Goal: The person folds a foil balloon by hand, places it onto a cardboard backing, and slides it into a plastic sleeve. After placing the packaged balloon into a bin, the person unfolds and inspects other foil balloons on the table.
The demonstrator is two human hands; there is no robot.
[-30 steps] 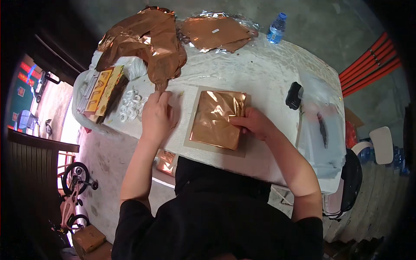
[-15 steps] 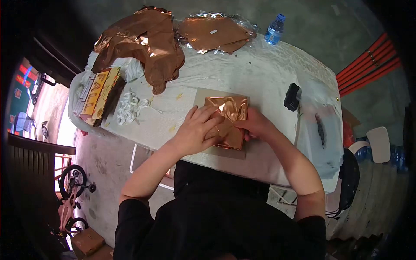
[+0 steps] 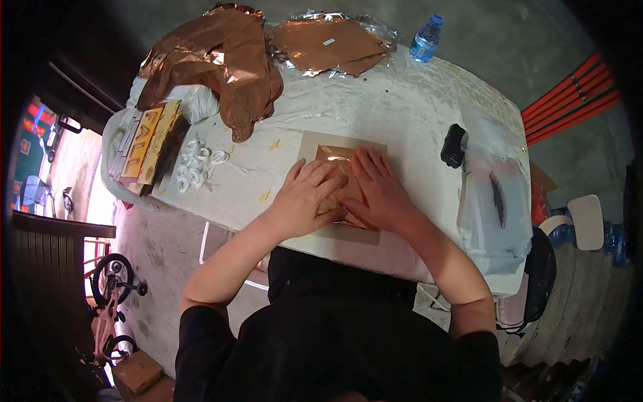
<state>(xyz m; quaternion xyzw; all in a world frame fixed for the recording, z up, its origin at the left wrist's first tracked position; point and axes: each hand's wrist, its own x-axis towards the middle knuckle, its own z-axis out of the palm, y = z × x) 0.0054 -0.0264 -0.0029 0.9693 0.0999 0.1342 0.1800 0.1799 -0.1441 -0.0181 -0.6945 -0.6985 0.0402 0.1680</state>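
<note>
Left hand laid palm-down on the folded copper foil, fingers extended, nothing grasped. Right hand set likewise on the foil's right side, fingers spread and pointed to the far side, no grip formed; thumbs brought close together, though whether they touch cannot be told. Foil placed on a grey-brown board at the near edge of the table, most of it hidden beneath the hands.

Pressing or smoothing seems to be the step. Pressure is best spread through whole palms, worked outward from the middle so that air and creases are driven to the edges; fingertips and nails should be spared, thin foil being easily marked. Squareness to the board is worth checking.

Far left: loose copper foil pieces heaped. Left: white ribbon rolls clustered beside a yellow printed box. Right: clear plastic bags stacked; near them a small black object, perhaps a stapler, poorly seen.
</note>
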